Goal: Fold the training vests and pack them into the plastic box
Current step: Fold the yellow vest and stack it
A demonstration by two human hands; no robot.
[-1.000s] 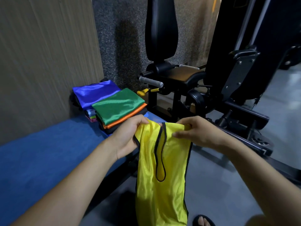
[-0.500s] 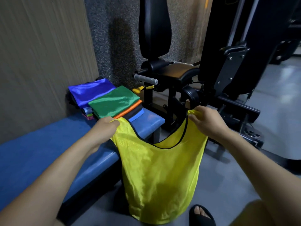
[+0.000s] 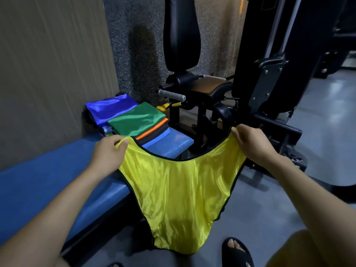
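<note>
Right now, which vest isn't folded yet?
The yellow vest, held spread by left hand and right hand; the green vest and blue vest lie folded.

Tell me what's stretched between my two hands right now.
In the head view, the yellow training vest spans the gap: the left hand and right hand each pinch a shoulder strap, with the black-trimmed neckline sagging between them.

Count on inspection: 1 yellow vest (image 3: 179,193), unfolded. 2 hands: left hand (image 3: 107,151) and right hand (image 3: 250,141). 1 blue bench (image 3: 38,185). 2 stacks of folded vests: 1 topped by a blue vest (image 3: 111,108), 1 topped by a green vest (image 3: 136,120). 1 black exercise machine (image 3: 212,89). 1 sandalled foot (image 3: 237,251) fully in view.
</note>
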